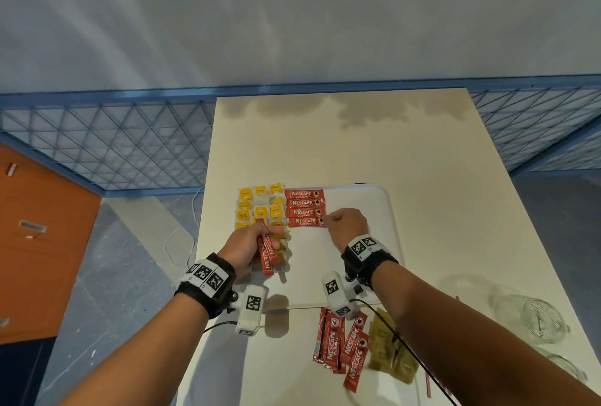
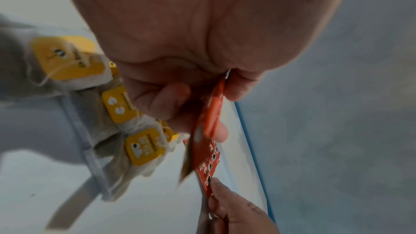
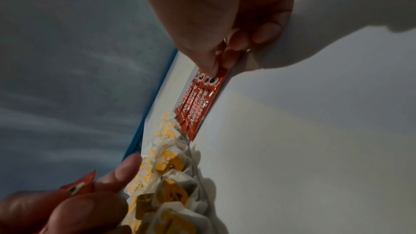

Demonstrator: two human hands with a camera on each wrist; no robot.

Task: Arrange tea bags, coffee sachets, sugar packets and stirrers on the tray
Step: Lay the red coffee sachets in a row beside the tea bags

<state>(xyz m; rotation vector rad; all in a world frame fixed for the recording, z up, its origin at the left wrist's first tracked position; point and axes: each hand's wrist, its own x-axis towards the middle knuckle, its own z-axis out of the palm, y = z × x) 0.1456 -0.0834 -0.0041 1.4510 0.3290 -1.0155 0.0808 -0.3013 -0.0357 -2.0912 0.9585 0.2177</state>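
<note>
A white tray (image 1: 374, 210) lies on the table. Tea bags with yellow tags (image 1: 260, 207) fill its left side in rows. Beside them, several red coffee sachets (image 1: 304, 207) lie stacked in a column. My right hand (image 1: 327, 220) pinches the right end of the nearest sachet (image 1: 305, 222), which lies flat on the tray; the right wrist view shows the pinch (image 3: 218, 63). My left hand (image 1: 273, 236) hovers over the tea bags and grips a bundle of red sachets (image 1: 268, 259), also seen in the left wrist view (image 2: 213, 109).
Loose red sachets (image 1: 341, 343) and brown sugar packets (image 1: 390, 350) lie on the table near its front edge. A thin red stirrer (image 1: 427, 384) lies beside them. Glass jars (image 1: 543, 317) stand at the right. An orange cabinet (image 1: 39, 236) stands to the left.
</note>
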